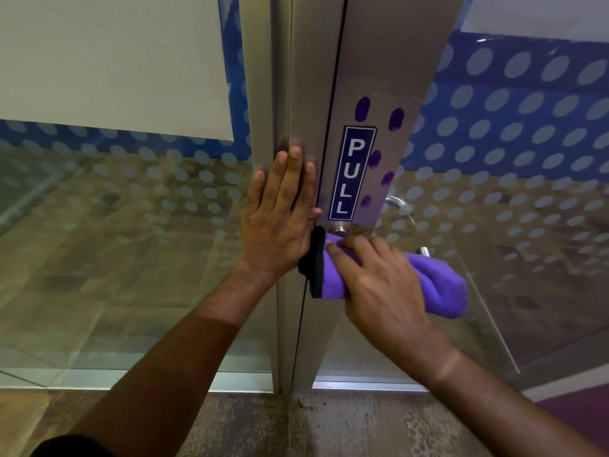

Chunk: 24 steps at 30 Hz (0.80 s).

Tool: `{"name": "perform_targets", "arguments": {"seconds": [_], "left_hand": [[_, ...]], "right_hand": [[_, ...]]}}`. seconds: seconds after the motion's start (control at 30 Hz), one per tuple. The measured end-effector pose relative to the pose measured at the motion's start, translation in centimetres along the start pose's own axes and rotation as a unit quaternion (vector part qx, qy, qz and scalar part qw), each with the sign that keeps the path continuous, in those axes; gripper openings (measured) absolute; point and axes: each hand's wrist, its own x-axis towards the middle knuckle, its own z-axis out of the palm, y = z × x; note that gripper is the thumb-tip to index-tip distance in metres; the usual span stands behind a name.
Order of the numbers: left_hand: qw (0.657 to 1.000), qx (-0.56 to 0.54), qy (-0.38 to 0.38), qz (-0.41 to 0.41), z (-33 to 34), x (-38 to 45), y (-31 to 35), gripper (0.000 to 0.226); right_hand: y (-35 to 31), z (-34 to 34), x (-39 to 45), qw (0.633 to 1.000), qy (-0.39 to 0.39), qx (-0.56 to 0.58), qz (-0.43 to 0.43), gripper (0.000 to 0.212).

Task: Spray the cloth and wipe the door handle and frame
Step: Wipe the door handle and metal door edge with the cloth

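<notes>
My right hand (379, 282) grips a purple cloth (441, 288) with a black edge, wrapped around the metal door handle. Only the handle's round base (341, 228) and its far end (423, 251) show past the cloth. My left hand (280, 212) lies flat, fingers together, on the fixed metal frame (296, 94) just left of the door's edge. The door's metal stile (379, 61) carries a blue PULL sticker (352, 173) and several purple fingerprint smudges (362, 108) around it. No spray bottle is in view.
Glass panels with a blue band of pale dots flank the stile on the left (131, 192) and right (527, 159). A second handle (398, 204) shows through the glass on the far side. A rough stone floor (329, 423) runs along the bottom.
</notes>
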Motion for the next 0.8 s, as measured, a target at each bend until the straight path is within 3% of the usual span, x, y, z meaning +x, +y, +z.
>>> {"name": "perform_targets", "arguments": {"seconds": [0.1, 0.23, 0.37, 0.57, 0.7, 0.8], "left_hand": [[1.000, 0.010, -0.005, 0.003, -0.1, 0.0, -0.2, 0.064], [1.000, 0.012, -0.018, 0.003, -0.4, -0.1, -0.2, 0.066], [0.999, 0.002, -0.033, 0.001, -0.7, 0.0, -0.2, 0.070], [1.000, -0.013, -0.021, 0.003, -0.8, 0.0, -0.1, 0.067], [1.000, -0.008, -0.023, 0.002, -0.8, 0.2, 0.0, 0.065], [1.000, -0.002, -0.016, 0.004, -0.6, 0.0, -0.1, 0.066]], "right_hand": [[-1.1, 0.0, 0.4, 0.999, -0.006, -0.023, -0.037, 0.037], [0.5, -1.8, -0.6, 0.996, -0.056, 0.003, -0.067, 0.044], [3.3, -3.8, 0.2, 0.999, 0.002, 0.032, -0.042, 0.060], [3.3, -1.9, 2.6, 0.989, 0.004, -0.024, -0.146, 0.044], [2.5, -1.3, 3.5, 0.984, -0.008, -0.054, -0.167, 0.040], [3.2, -1.4, 2.9, 0.990, -0.024, -0.033, -0.134, 0.037]]}}
